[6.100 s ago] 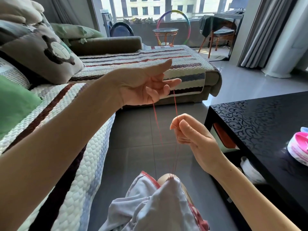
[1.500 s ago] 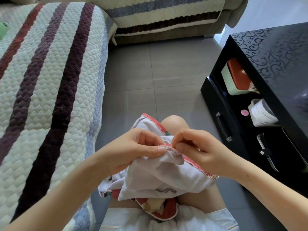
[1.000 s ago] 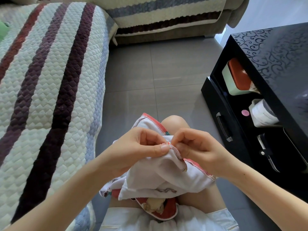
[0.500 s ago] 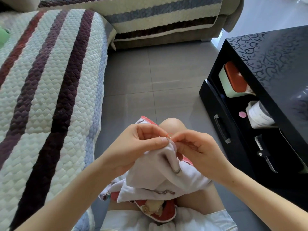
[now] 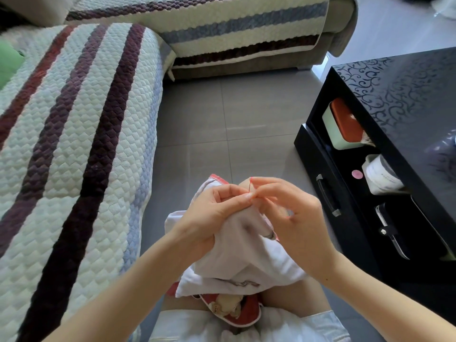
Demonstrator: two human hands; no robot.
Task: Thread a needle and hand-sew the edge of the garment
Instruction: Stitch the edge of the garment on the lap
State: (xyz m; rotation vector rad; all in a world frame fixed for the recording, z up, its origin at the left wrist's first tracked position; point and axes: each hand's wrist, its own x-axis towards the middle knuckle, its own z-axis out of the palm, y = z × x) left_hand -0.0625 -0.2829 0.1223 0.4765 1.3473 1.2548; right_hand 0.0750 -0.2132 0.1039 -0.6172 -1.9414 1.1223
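A pale lilac garment (image 5: 237, 257) with red-stitched edging lies bunched on my lap over my knee. My left hand (image 5: 212, 215) grips the fabric and pinches its top edge between thumb and forefinger. My right hand (image 5: 288, 213) meets it at that edge, fingertips pinched on a fine needle with red thread (image 5: 250, 185). The needle itself is too thin to make out clearly. A short length of red thread rises from the pinch point.
A quilted striped sofa cover (image 5: 74, 144) fills the left and back. A glossy black coffee table (image 5: 399, 124) stands at the right, its lower shelf holding a red-lidded box (image 5: 345, 124), a white jar (image 5: 380, 174) and a knife (image 5: 392, 233). Grey floor tiles (image 5: 229, 124) lie between.
Both hands have lifted the garment's edge slightly higher off the knee. The right fingers have pulled up, and red thread now shows above the pinch. The view has tilted a little.
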